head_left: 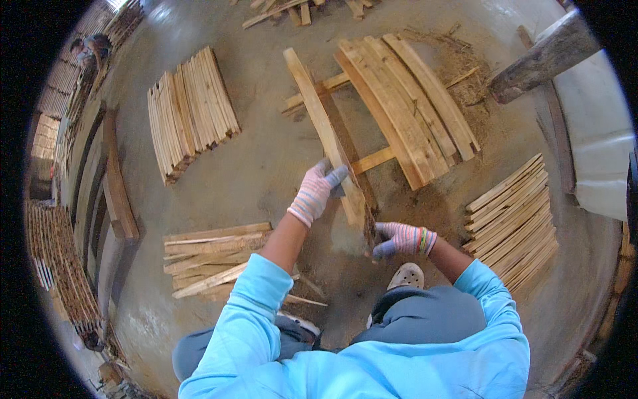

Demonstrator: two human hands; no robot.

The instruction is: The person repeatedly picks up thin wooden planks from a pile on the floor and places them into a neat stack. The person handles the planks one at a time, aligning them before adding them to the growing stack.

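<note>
Plainly, left hand [316, 190] grips plank [315, 108], floor [260, 174] beyond its edges

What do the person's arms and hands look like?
The left hand and right hand wear striped gloves, pinkish and white with blue-grey fingers. The right cuff shows a bright yellow-green band. Light blue sleeves stop short of the wrists.

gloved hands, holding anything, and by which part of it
The left hand grips a long plank by its left edge, toward its near end; whether the right hand holds anything cannot be told.
</note>
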